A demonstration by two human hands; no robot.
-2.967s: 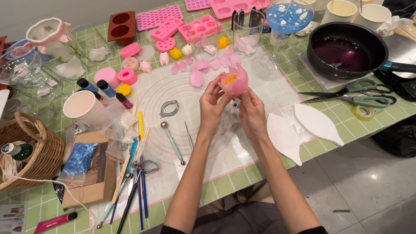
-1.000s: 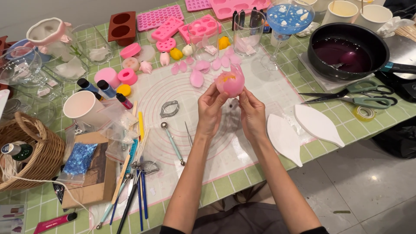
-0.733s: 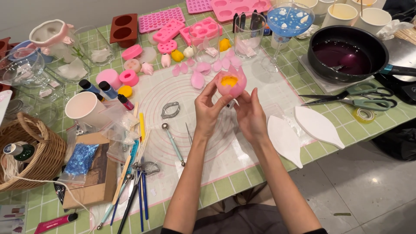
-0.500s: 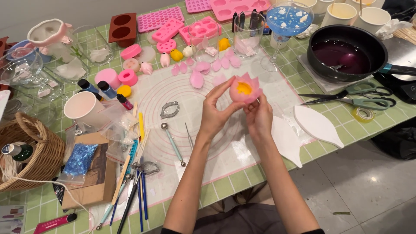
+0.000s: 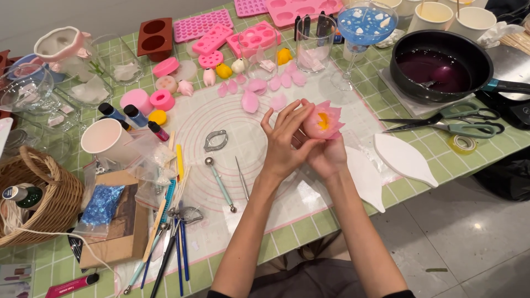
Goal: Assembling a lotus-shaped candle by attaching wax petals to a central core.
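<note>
A pink wax flower with a yellow centre is held up over the translucent work mat. My right hand cups it from below. My left hand presses its fingers against the flower's left side, over the right hand. Loose pink petals lie on the mat just beyond the hands. A ball-tipped modelling tool, a thin needle tool and a metal petal cutter rest on the mat to the left of my left wrist.
A black pan of dark purple liquid and scissors sit at the right, two white leaf-shaped pieces near the table edge. Pink and brown moulds, glasses, a paper cup, a wicker basket and several pens crowd the left.
Both hands came down and to the right with the flower. It tipped so its yellow centre shows, and my left hand now overlaps the right hand beside it.
</note>
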